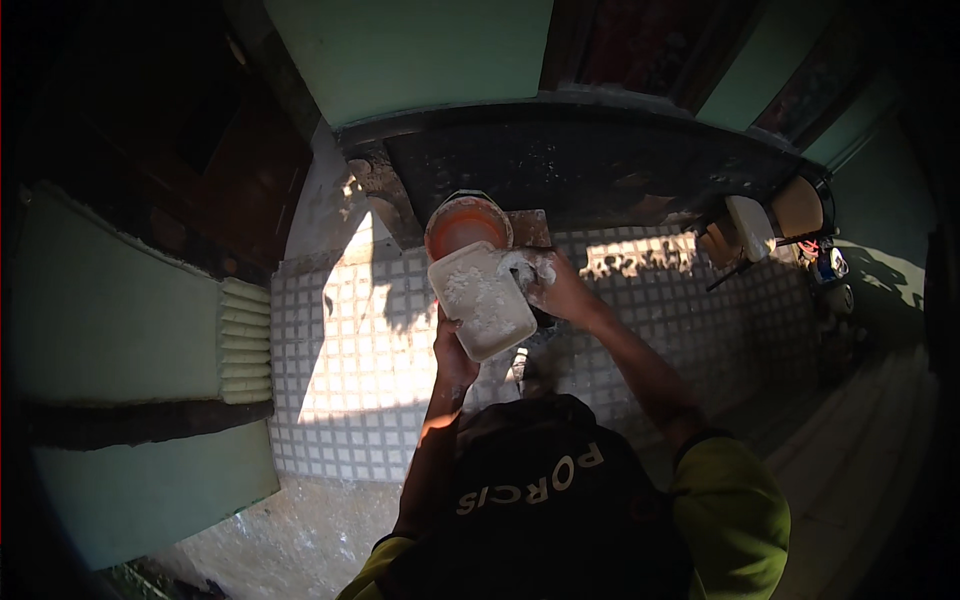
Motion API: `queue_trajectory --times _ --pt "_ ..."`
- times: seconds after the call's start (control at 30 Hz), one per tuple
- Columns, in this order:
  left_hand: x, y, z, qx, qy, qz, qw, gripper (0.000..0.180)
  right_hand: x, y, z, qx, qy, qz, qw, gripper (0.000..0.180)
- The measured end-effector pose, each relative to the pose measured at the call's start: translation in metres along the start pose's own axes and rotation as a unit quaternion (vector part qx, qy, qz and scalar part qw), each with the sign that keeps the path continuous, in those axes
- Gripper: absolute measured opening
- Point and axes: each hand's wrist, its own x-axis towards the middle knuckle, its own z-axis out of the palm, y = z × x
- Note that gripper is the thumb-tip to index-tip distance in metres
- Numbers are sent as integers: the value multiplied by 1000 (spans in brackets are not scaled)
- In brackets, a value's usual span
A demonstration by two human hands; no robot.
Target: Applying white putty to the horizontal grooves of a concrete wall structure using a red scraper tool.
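Note:
A shallow, off-white rectangular tray (485, 305) with rounded corners hangs tilted in front of me, white powdery clumps stuck to its surface. My left hand (455, 358) grips its lower left edge, thumb over the rim. At its upper right side is my right hand (542, 278), with curled fingers coated in white material and closed on the edge. Just beyond the tray stands an orange bucket (440, 238) with a pale-smeared rim and a raised wire handle. Whitish material shows inside it, and the tray overlaps its near rim.
A dark low wall or ledge (560, 165) runs behind the bucket. Beside the bucket lies a brownish block (530, 225). A chair (800, 208) and small colourful items (828, 262) stand at the right. The tiled floor (350, 440) has bright sun patches.

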Motion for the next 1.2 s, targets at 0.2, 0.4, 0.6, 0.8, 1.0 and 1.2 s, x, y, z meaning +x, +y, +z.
queue_trajectory --times 0.2,0.4,0.6,0.8,1.0,1.2 --pt "-9 -9 -20 21 63 17 998 63 -29 95 4 -23 117 16 993 33" --pt "-29 -13 -49 21 178 3 984 54 -119 286 99 -34 -226 157 961 36" --pt "-27 -35 -80 7 274 -2 962 52 -127 398 214 -219 96 97 966 57" --pt "-29 -55 -93 -91 241 5 966 47 -74 442 193 0 -249 295 922 40" --pt "-37 -60 -92 -106 225 33 968 47 -10 285 64 249 -306 334 856 22" --pt "-31 -63 -76 -106 220 29 969 47 -29 246 18 236 -146 177 944 20"
